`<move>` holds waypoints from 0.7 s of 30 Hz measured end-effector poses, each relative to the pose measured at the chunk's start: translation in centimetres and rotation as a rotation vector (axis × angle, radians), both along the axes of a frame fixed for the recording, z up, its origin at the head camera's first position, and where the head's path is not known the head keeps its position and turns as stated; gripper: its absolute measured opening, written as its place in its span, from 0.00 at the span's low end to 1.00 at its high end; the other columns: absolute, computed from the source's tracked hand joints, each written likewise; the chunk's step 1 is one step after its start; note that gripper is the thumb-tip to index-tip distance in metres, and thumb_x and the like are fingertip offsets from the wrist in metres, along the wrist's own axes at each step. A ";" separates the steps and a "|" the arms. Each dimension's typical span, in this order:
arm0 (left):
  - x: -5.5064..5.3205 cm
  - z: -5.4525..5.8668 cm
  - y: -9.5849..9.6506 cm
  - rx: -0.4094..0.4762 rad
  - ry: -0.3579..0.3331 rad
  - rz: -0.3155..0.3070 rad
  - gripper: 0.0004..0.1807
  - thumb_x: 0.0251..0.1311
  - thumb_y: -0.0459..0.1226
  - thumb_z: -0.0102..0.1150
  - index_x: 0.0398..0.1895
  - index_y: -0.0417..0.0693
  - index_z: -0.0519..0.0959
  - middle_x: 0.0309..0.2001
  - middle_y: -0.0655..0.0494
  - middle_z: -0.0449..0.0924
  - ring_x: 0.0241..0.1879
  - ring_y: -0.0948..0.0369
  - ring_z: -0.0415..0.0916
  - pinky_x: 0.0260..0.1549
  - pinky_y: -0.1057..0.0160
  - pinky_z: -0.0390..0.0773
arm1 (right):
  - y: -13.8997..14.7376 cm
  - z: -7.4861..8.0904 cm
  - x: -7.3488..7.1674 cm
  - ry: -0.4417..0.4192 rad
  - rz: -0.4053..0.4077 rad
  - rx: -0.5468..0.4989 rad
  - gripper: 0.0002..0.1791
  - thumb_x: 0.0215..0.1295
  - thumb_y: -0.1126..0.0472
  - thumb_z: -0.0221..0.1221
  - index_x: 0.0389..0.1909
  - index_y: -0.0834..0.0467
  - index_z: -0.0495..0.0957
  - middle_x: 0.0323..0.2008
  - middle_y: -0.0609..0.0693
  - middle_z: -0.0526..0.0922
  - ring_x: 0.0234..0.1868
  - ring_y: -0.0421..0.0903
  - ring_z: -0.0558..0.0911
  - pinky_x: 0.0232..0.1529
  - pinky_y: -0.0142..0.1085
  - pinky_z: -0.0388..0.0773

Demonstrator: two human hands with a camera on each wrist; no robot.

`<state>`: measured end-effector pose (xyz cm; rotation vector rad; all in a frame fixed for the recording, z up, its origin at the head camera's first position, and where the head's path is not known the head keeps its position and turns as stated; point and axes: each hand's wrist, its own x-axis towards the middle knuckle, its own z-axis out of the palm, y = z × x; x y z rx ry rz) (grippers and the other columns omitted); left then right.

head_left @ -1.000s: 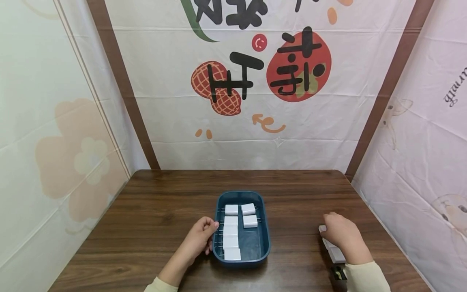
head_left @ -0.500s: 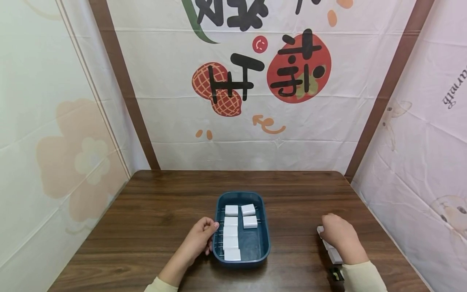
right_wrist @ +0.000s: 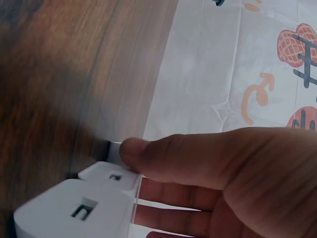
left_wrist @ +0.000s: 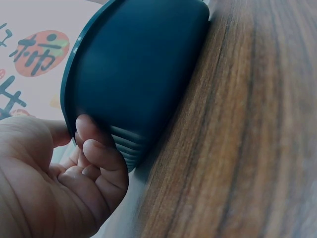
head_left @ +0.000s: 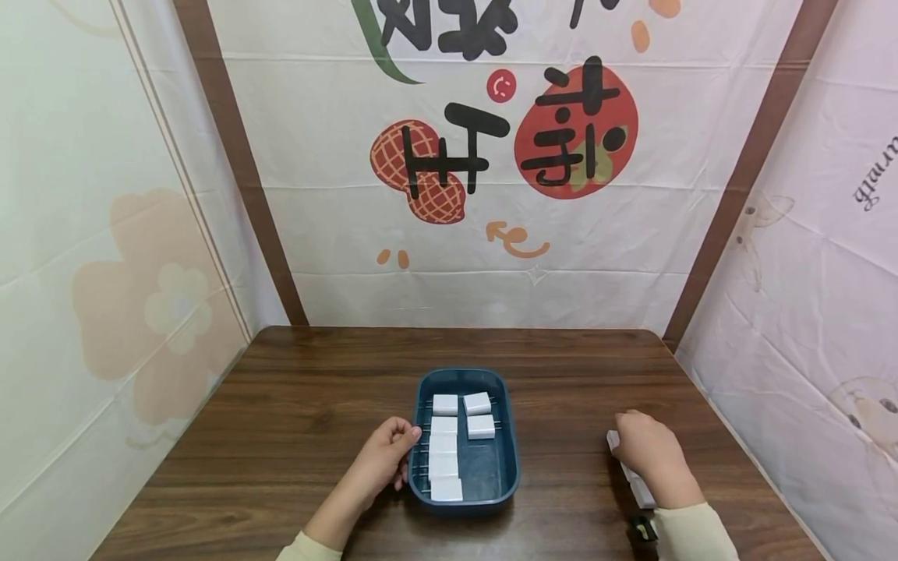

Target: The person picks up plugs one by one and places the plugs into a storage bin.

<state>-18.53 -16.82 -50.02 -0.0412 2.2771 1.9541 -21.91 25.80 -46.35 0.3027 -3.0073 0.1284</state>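
A dark blue tray [head_left: 489, 471] stands at the middle of the table, holding white plug-in chargers [head_left: 443, 446] with metal prongs, several in a left column and two at upper right. My left hand [head_left: 381, 453] pinches the tray's left rim between thumb and curled fingers. Over at the right, my right hand [head_left: 654, 455] is on a row of white chargers [head_left: 640, 491]. The right wrist view shows its thumb against the farthest charger [right_wrist: 115, 152], fingers along the other side. Two nearer chargers [right_wrist: 74, 208] show their USB ports. The hand hides part of the row.
The brown wood-grain table [head_left: 316, 389] reaches back to a printed white curtain [head_left: 491, 296], with more curtain at both sides. A small black device [head_left: 644, 530] sits at the right wrist, near the row's front end.
My right hand has shifted slightly left, and the row of chargers under it has moved left too. The left hand and the tray stay in place.
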 end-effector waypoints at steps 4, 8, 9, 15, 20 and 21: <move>-0.1 0.0 0.0 -0.008 0.000 0.001 0.16 0.77 0.45 0.53 0.46 0.39 0.70 0.22 0.54 0.72 0.17 0.61 0.69 0.14 0.68 0.70 | -0.2 -0.2 0.0 0.049 0.028 0.019 0.09 0.49 0.69 0.71 0.29 0.59 0.79 0.31 0.56 0.83 0.31 0.57 0.84 0.28 0.54 0.80; -0.2 0.0 0.0 -0.008 0.001 0.003 0.15 0.77 0.45 0.53 0.46 0.40 0.70 0.22 0.54 0.72 0.17 0.61 0.69 0.14 0.68 0.69 | -0.3 -0.5 0.0 0.074 0.044 0.032 0.09 0.50 0.70 0.70 0.28 0.59 0.79 0.30 0.56 0.82 0.31 0.58 0.84 0.28 0.53 0.80; -0.2 0.0 0.0 -0.007 0.002 0.001 0.15 0.77 0.45 0.53 0.46 0.39 0.70 0.22 0.54 0.72 0.17 0.61 0.69 0.14 0.68 0.69 | -0.3 -0.6 -0.1 0.077 0.046 0.034 0.09 0.50 0.70 0.70 0.28 0.59 0.79 0.30 0.56 0.82 0.31 0.58 0.84 0.28 0.53 0.80; -0.2 -0.1 0.0 -0.001 0.005 -0.003 0.15 0.77 0.45 0.52 0.46 0.40 0.69 0.21 0.54 0.72 0.16 0.62 0.69 0.13 0.68 0.70 | -0.4 -0.9 -0.3 0.087 0.061 0.041 0.09 0.52 0.73 0.68 0.33 0.61 0.82 0.32 0.57 0.83 0.34 0.59 0.84 0.31 0.53 0.81; -0.1 -0.2 0.0 0.001 0.004 -0.004 0.16 0.77 0.45 0.53 0.46 0.39 0.70 0.21 0.54 0.72 0.16 0.62 0.69 0.13 0.68 0.70 | -0.3 -1.1 -0.4 0.111 0.075 0.054 0.10 0.51 0.74 0.67 0.35 0.62 0.83 0.33 0.58 0.84 0.35 0.59 0.84 0.31 0.53 0.82; -0.1 -0.2 0.0 0.001 0.004 -0.003 0.15 0.77 0.45 0.52 0.46 0.39 0.70 0.21 0.54 0.72 0.16 0.61 0.69 0.13 0.68 0.70 | -0.3 -1.1 -0.5 0.114 0.077 0.053 0.11 0.51 0.74 0.67 0.36 0.62 0.83 0.33 0.58 0.84 0.35 0.59 0.85 0.32 0.53 0.82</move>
